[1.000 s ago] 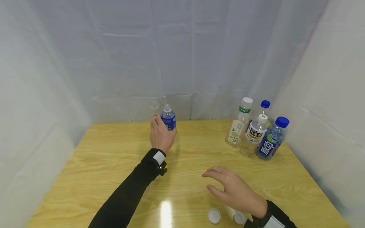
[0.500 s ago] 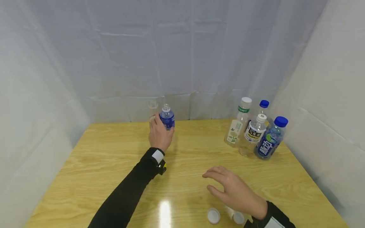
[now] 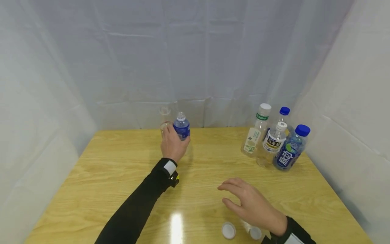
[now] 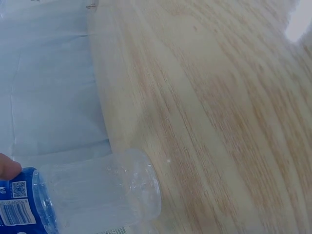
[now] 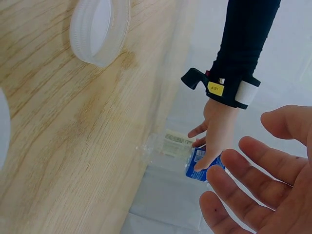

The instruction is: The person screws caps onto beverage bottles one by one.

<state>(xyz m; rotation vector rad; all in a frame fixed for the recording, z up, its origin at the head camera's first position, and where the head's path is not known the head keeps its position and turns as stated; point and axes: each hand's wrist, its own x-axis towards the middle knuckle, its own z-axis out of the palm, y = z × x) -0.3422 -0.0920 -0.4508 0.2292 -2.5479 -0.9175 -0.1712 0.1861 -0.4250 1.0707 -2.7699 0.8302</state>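
Note:
My left hand [image 3: 173,144] grips a blue-labelled plastic bottle [image 3: 181,126] near the table's back edge. This bottle is upright and has no cap on its neck. In the left wrist view, a fingertip [image 4: 9,168] lies at the blue label and the clear lower body [image 4: 92,195] meets the tabletop. Just left of it stands a clear bottle [image 3: 165,117], partly hidden by my fingers. My right hand [image 3: 253,203] hovers over the near right of the table, fingers loosely bent and holding nothing. Beside it lie two white caps, a left cap [image 3: 228,230] and a right cap [image 3: 255,232].
Several capped bottles cluster at the right: a green-banded bottle [image 3: 254,135], a white-capped bottle [image 3: 272,144], a blue-capped bottle [image 3: 290,149] and another behind them. A pale curtain [image 3: 195,61] hangs behind the wooden table [image 3: 122,176] and along both sides.
The blue-labelled bottle, still in my left hand, has shifted very slightly right, away from the clear bottle. My right hand and the caps have kept their places.

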